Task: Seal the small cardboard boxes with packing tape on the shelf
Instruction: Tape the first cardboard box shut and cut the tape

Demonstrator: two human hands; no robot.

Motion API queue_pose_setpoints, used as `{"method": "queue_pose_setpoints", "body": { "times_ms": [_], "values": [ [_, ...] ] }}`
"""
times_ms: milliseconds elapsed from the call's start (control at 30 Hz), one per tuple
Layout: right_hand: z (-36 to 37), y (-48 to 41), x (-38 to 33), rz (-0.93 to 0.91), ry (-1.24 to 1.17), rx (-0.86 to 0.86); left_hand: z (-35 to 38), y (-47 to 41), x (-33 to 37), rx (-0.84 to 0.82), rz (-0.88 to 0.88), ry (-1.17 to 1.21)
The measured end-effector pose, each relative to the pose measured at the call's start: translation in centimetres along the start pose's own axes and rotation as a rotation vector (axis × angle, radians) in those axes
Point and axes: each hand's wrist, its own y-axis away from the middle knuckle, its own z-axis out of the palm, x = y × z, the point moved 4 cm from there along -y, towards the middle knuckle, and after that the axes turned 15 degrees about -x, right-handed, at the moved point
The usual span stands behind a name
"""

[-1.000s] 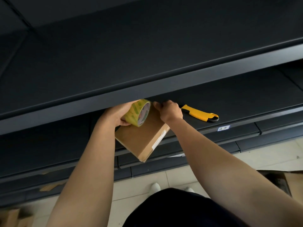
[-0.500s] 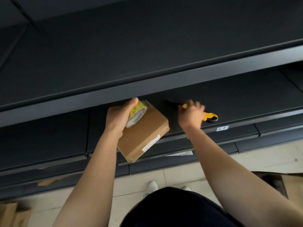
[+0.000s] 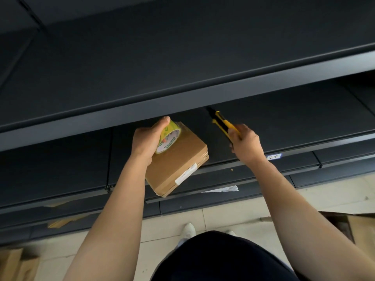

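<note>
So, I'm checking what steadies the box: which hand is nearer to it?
Left. The left hand holds the tape roll against the box; the right hand grips the knife to its right.

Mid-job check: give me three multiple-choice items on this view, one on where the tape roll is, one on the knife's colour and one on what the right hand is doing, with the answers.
1. Where is the tape roll?
A. On the floor.
B. On top of the box, held by the left hand.
C. On the upper shelf.

2. What colour is the handle of the knife?
A. Yellow.
B. Red.
C. Green.

3. What is the right hand doing?
A. Lying flat on the box.
B. Hanging empty.
C. Gripping the knife.

Answers: B, the left hand's fingers curl over the roll, which sits on the box top. A, yellow runs along the handle, with black trim. C, the fingers wrap the handle's lower end.
</note>
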Motion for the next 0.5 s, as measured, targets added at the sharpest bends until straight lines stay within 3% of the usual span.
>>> {"method": "queue_pose_setpoints", "body": {
  "times_ms": [167,500],
  "values": [
    [0.7,2.3,-3.4,-0.031,-0.027,-0.217,-0.2,-0.2,0.1,-0.010,0.019,0.007],
    [5.0,5.6,-4.8,-0.073,0.225,-0.192,-0.4,-0.6,-0.1,0.047,0.009,0.067]
  ]
}}
